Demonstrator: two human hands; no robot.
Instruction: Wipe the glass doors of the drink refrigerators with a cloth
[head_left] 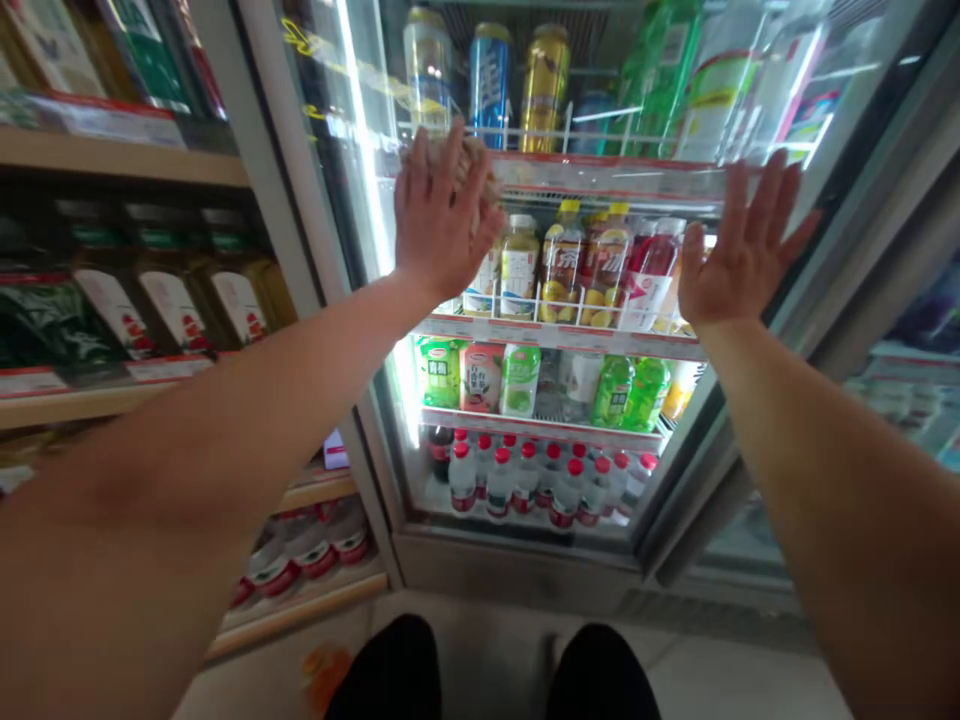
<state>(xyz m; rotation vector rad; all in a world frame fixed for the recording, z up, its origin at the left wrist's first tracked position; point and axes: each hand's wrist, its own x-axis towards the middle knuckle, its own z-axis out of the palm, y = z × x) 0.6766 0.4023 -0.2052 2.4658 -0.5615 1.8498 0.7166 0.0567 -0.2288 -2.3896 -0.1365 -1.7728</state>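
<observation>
Both hands raised to the glass of a drinks cooler

The left hand lies spread over a mottled, crumpled thing, probably a cloth, which shows past the thumb side, apparently against the glass. Whether the fingers grip it or only flatten it, I cannot tell. The right hand is well apart to its right, fingers fanned out and nothing in them; it seems to face the cooler, though contact is unclear.

Behind the glass, a blue can stands just above the left fingertips, with a gold can to its right. Yellow-capped bottles stand between the hands, and red-capped bottles well below both.

As far as this view shows, work at the glass looks under way; how much is done, and how much is left, cannot be judged.
</observation>
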